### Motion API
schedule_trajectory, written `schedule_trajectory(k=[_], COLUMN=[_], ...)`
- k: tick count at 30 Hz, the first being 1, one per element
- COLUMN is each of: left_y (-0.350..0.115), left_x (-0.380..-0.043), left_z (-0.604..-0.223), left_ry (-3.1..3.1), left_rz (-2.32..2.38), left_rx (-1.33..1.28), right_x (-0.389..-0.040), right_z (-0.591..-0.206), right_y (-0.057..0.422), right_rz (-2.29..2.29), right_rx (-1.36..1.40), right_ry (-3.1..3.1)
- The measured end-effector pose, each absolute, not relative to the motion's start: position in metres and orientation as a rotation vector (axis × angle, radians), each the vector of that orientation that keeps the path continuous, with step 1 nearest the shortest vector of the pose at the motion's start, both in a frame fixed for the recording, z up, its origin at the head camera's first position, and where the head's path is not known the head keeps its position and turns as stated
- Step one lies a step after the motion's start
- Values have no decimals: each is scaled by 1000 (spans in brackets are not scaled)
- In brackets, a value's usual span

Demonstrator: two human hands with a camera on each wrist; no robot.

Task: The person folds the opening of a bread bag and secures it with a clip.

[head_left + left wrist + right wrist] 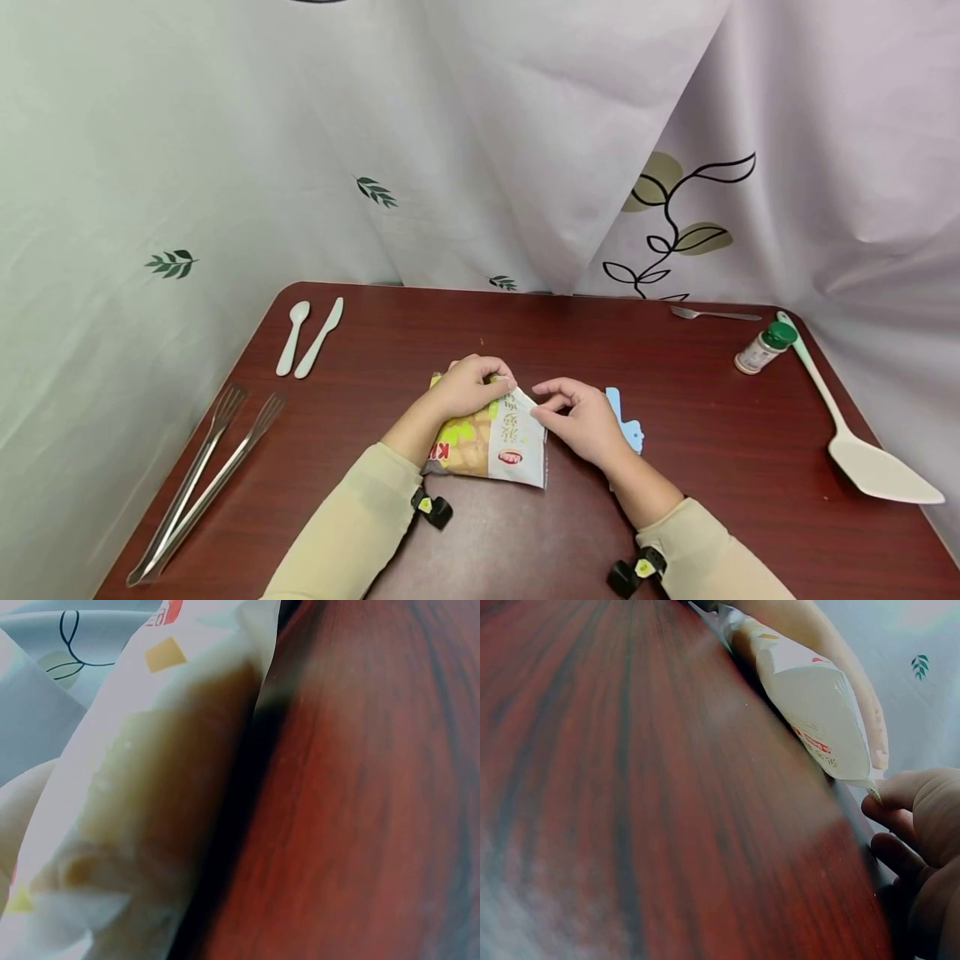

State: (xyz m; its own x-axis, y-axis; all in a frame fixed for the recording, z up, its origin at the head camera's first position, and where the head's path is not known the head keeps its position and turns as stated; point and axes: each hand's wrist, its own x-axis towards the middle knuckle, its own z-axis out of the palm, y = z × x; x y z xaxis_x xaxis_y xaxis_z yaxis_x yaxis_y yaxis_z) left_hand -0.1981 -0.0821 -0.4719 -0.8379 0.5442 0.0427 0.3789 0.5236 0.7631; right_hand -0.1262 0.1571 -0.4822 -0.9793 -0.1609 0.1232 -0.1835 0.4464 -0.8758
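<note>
Beige sleeves [345, 521] carry black, yellow-marked wrist cameras [438, 512].

The head view looks forward and down over the table [637, 350]; low, close wrist views share the bag [487, 442].

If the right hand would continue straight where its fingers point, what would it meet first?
Most likely the snack bag itself, whose upper corner the right hand pinches; just beyond would come the left hand, holding the bag, though the head view leaves depth unclear.
</note>
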Motion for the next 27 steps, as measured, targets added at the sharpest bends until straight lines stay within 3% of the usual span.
schedule_trajectory(k=[27], left_y=[-78], left_x=[-195], left_z=[-469], left_ry=[2609], left_rz=[1139], left_rx=[773], right_x=[-125], right_z=[-489], right_y=[156], right_rz=[1403], right_rx=[419], right_ry=[-2628])
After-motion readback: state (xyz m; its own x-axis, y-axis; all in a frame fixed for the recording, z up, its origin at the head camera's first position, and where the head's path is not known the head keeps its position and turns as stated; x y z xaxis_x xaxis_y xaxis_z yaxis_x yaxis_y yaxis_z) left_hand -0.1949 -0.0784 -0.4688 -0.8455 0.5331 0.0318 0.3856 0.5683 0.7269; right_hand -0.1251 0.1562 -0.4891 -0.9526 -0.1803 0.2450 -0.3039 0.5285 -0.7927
